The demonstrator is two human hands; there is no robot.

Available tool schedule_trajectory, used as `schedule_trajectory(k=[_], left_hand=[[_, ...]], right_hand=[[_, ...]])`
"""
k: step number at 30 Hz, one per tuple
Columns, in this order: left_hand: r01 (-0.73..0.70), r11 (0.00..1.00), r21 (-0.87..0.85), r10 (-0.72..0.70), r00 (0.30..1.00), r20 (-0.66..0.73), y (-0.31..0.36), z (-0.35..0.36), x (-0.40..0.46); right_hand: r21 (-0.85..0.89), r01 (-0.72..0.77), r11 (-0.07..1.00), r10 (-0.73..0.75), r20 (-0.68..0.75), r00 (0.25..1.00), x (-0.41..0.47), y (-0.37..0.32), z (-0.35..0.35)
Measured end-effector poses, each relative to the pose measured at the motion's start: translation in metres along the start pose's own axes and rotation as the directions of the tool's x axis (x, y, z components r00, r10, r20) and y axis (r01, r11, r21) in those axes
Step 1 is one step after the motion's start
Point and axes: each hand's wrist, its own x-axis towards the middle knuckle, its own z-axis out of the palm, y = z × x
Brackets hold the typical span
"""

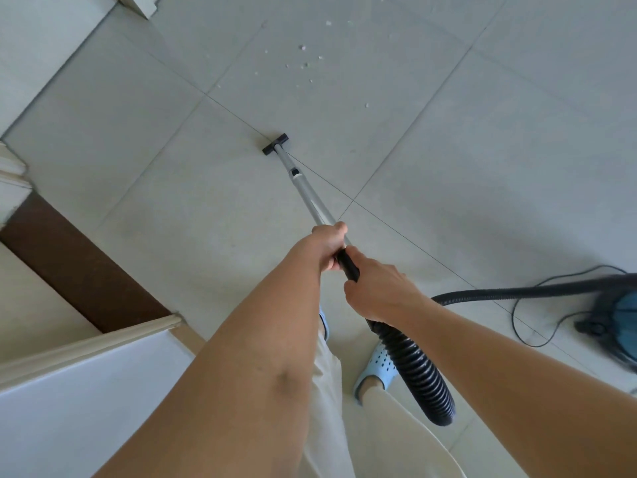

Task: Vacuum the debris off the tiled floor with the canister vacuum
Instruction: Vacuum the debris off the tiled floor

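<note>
- Left hand (325, 244) wrapped round the metal wand (306, 191), fingers curled tight, just above the black handle (347, 263).
- Right hand (377, 291) grips the black handle lower down, where the ribbed hose (413, 367) joins it.
- Floor nozzle (274, 144), small and black, sits flat on the tiled floor (482, 150) right on a grout line.
- Debris (303, 65): pale scattered crumbs ahead of the nozzle, well apart from it; one stray crumb (366, 105) lies nearer, off to its right.
- Hose loops from the handle down past the legs, then runs right along the floor to the canister vacuum (620, 315), blue-green, at the right edge of view and partly cut off.
- Thin black power cord (517, 315) curls loose on the tiles beside the canister.
- Light blue perforated slipper (375, 369) on one foot, next to the hose; cream trouser leg (331, 391) beside it.
- Left side hemmed in: white cabinet panel (86, 391) close by the left forearm, a dark brown strip (79, 267) behind it, and a pale wall (38, 46) running up to the far corner.
- Open tile lies ahead and to the right of the nozzle.
</note>
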Motion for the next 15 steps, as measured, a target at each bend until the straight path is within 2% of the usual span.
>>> schedule_trajectory(k=[8, 15], left_hand=[[-0.002, 1.000, 0.007, 0.002, 1.000, 0.013, -0.039, 0.051, -0.029], [-0.010, 0.999, -0.030, 0.011, 1.000, 0.020, -0.046, 0.077, -0.042]], right_hand=[[-0.020, -0.025, 0.999, 0.025, 0.001, 1.000, -0.042, 0.051, 0.004], [-0.031, -0.016, 0.999, 0.017, 0.026, 1.000, -0.057, 0.073, -0.010]])
